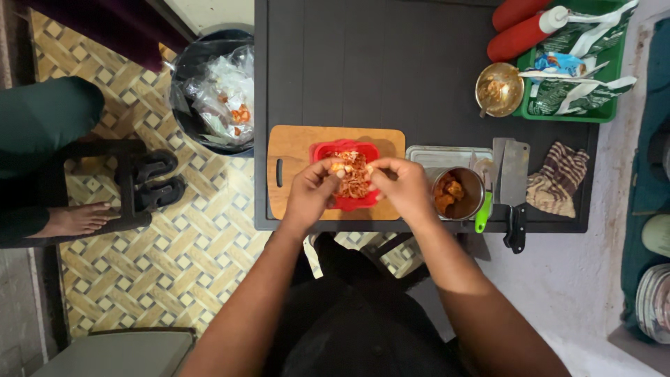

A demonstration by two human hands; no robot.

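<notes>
While both forearms angle inward | left hand (312,190), right hand (403,185) fingers pinch shreds over red tub (347,176)

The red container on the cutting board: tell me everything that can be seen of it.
The red container is a shallow, squarish tub that looks like plastic, open with no lid in view. It sits flat on the wooden cutting board, near the table's front edge. It holds a heap of shredded orange-and-pale food. The left hand and right hand meet over it, fingertips pinching small pieces above the food and hiding part of its rim.
</notes>
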